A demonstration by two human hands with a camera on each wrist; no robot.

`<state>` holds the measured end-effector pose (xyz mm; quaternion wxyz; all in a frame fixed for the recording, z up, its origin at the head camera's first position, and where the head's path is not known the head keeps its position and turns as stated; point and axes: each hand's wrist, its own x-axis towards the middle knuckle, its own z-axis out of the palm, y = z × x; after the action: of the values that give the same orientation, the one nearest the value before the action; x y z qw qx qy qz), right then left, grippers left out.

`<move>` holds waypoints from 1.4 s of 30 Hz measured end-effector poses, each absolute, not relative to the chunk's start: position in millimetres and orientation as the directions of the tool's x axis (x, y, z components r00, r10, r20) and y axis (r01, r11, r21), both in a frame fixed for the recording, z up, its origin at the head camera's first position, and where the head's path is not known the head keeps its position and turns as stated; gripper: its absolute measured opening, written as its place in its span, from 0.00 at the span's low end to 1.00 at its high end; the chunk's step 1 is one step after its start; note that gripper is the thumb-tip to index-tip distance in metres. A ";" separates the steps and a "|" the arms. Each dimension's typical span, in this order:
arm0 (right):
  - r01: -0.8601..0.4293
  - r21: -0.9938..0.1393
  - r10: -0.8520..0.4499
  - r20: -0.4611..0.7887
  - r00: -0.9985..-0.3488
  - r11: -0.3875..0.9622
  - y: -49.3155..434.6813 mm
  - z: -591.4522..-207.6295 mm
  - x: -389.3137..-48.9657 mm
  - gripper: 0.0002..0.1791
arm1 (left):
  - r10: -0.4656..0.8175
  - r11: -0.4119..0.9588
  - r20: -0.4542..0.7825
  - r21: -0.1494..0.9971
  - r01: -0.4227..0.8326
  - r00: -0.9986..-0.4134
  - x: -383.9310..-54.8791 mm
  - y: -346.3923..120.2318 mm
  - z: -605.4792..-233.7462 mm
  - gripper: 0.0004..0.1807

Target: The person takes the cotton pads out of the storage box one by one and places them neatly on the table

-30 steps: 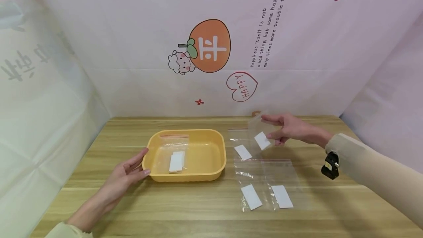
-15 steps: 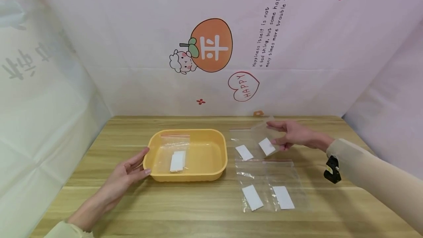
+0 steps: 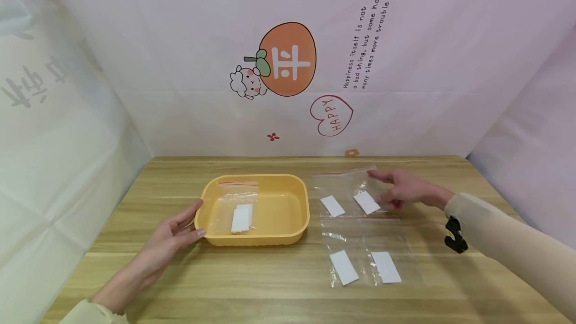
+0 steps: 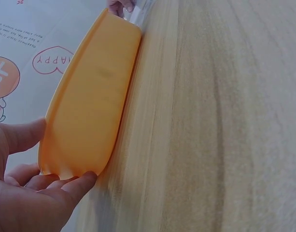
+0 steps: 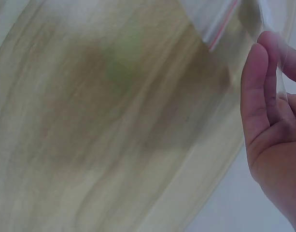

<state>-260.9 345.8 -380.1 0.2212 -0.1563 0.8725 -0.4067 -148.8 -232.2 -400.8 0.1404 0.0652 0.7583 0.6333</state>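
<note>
Yellow tray [image 3: 279, 238], one, on the desk [image 3: 252, 289]; left hand [image 3: 166, 241], grip closed about its left end. Inside the tray, head view only: bagged white pieces [image 3: 242, 218], overlapping, bag count unclear. Right of the tray: four clear bags [image 3: 339, 236], one white piece in each. Right hand [image 3: 402, 189]: grip pinching the farther, outer bag [image 3: 360, 185]; right wrist view alone shows film between its fingers, hand cut off. Left wrist view: tray's outer wall, interior hidden.

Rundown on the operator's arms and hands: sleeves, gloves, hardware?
Left hand and right hand: bare, no gloves or rings visible. Left sleeve and right sleeve: plain cream fabric. Small black bracket-shaped attachment at the right cuff; no cables visible.
</note>
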 end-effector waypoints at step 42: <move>-0.160 -0.634 -0.360 -0.200 -0.911 0.757 355.3 -398.8 -256.3 0.46 | 0.264 0.169 -0.147 0.980 -0.104 -0.953 -148.4 -229.5 -399.3 0.46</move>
<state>-256.3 355.3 -398.8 0.1568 -0.1406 0.9240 -0.3193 -148.4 -229.5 -399.3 0.1433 0.0535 0.7511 0.6423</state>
